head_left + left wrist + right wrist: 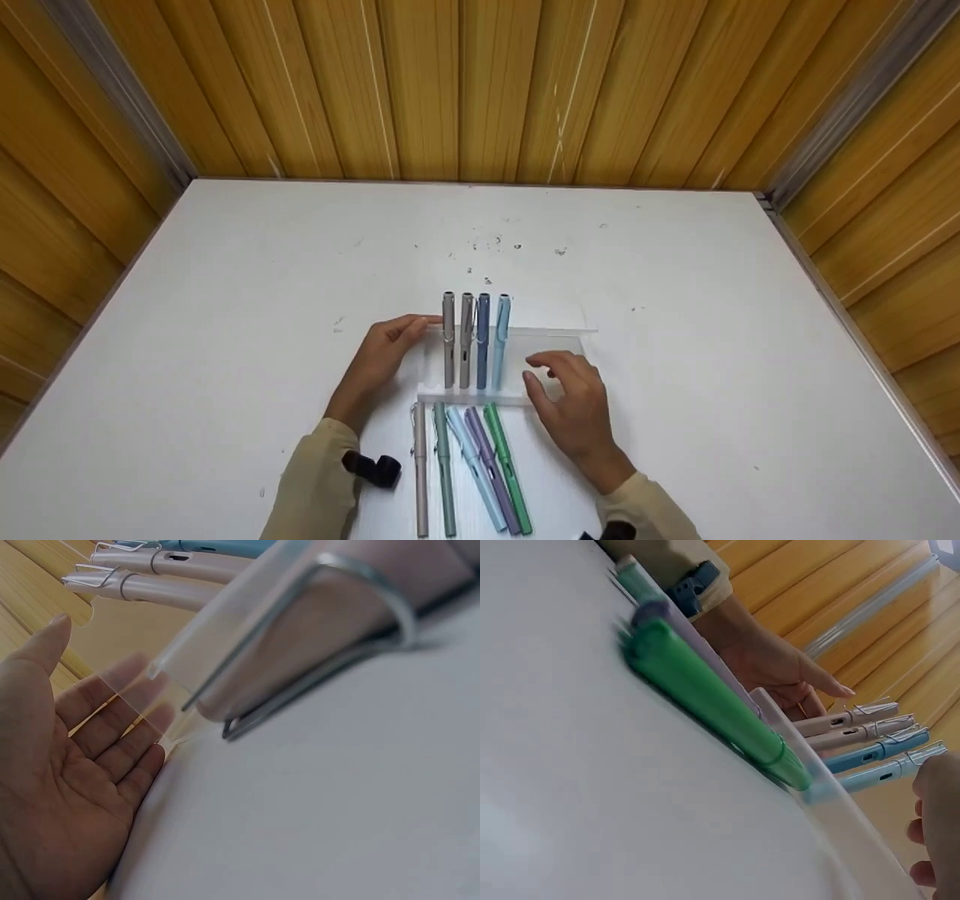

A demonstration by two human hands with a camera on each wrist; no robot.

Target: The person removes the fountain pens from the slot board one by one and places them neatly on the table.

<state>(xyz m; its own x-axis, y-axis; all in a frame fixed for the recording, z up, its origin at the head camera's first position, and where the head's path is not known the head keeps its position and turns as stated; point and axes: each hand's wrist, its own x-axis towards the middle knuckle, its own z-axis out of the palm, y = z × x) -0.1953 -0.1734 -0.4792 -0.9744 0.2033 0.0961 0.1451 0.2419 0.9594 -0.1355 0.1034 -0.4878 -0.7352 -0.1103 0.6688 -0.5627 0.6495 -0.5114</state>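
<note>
The big white table [690, 360] holds a clear stand [544, 343]. The left hand [384, 352], fingers out, just touches its side; the right hand [574, 401], loose beside it, holds nothing. Four pens [482, 341] stand inside; five more pens [476, 469] lie in front.

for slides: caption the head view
Four pens stand in a clear holder between left hand and right hand; five pens lie nearer.

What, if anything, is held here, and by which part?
Nothing: the right hand is empty; the left hand has fingers behind the clear, flat-panelled plastic stand, without gripping it.
</note>
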